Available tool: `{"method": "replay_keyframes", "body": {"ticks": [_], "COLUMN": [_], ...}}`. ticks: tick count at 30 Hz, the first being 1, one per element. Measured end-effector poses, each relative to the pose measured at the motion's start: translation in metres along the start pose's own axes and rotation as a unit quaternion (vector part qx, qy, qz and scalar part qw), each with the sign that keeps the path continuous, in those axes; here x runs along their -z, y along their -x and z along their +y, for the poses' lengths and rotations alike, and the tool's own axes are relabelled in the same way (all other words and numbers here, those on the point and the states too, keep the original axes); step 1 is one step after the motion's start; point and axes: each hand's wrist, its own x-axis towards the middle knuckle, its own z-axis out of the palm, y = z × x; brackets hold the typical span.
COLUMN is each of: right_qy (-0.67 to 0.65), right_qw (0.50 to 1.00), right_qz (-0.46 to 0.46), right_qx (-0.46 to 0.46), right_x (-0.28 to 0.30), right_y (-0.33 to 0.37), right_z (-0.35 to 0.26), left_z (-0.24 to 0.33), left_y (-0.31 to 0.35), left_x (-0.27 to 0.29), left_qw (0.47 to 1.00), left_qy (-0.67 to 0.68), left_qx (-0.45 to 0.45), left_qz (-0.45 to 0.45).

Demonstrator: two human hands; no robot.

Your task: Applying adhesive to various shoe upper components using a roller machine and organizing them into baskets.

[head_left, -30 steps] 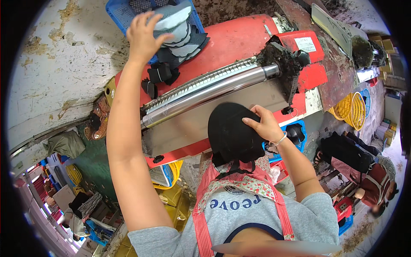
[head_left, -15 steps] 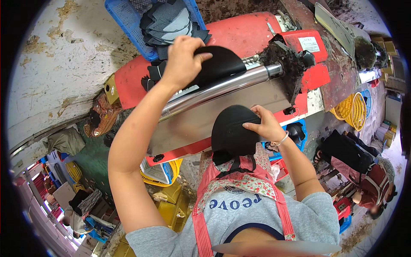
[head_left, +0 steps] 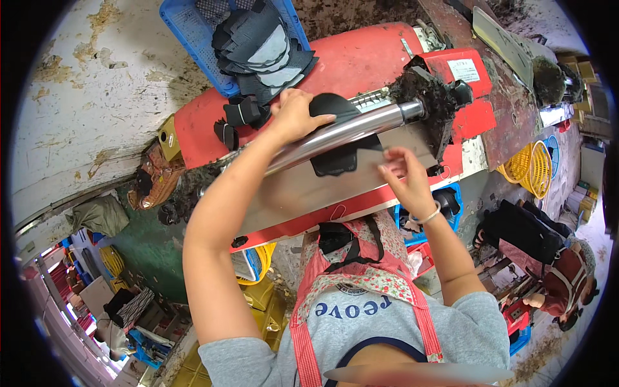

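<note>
A black curved flat piece (head_left: 336, 161) with a notched near edge lies on the metal plate (head_left: 277, 197), its far end against the shiny roller (head_left: 351, 129). Beyond the roller shows more black rounded sheet (head_left: 332, 103); whether both belong to one piece I cannot tell. My left hand (head_left: 296, 117) rests at the left edge of that far part, thumb stretched over it by the roller, fingers bent and apart. Just right of the near piece is my right hand (head_left: 409, 182), fingers spread, with nothing in it.
Stacked dark grey cut pieces (head_left: 261, 51) fill a blue basket (head_left: 225, 84) on the red machine (head_left: 354, 48). Small black pieces (head_left: 242, 113) lie beside my left wrist. A blue crate (head_left: 454, 219) stands below the machine's front. Another person (head_left: 561, 284) is at the far right.
My right hand has let go of the black curved piece, which moved from my lap up to the roller. My left hand has come down closer to the roller, and the far black sheet sits lower.
</note>
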Motion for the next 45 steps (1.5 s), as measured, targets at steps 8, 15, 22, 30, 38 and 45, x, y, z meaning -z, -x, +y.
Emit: {"method": "replay_keyframes", "body": {"ticks": [8,15,22,30,38,45], "right_qy": [0.016,0.015,-0.017,-0.365,-0.411,-0.412], "right_qw": [0.999,0.999,0.998,0.911,0.871,0.830], "right_qz": [-0.022,-0.030,-0.041,0.165,0.241,0.318], "right_qx": [-0.018,-0.008,0.035,0.099,0.119,0.198], "right_x": [0.011,0.015,-0.009,0.002,0.048,0.026], "right_y": [0.028,0.043,0.069,0.055,0.083,0.175], "right_z": [0.007,-0.008,0.022,-0.015,0.000,0.016], "left_z": [-0.007,-0.084,-0.032,0.154,0.174,0.183], "left_y": [-0.033,-0.043,0.013,0.161,0.196,0.271], "left_x": [0.101,0.110,0.046,-0.019,-0.081,-0.138], "left_qw": [0.900,0.928,0.984,0.938,0.883,0.832], "left_qy": [0.030,-0.247,-0.043,0.277,0.381,0.463], "left_qx": [-0.219,-0.090,-0.124,-0.176,-0.170,-0.172], "left_qz": [0.375,0.263,0.122,-0.111,-0.212,-0.253]}}
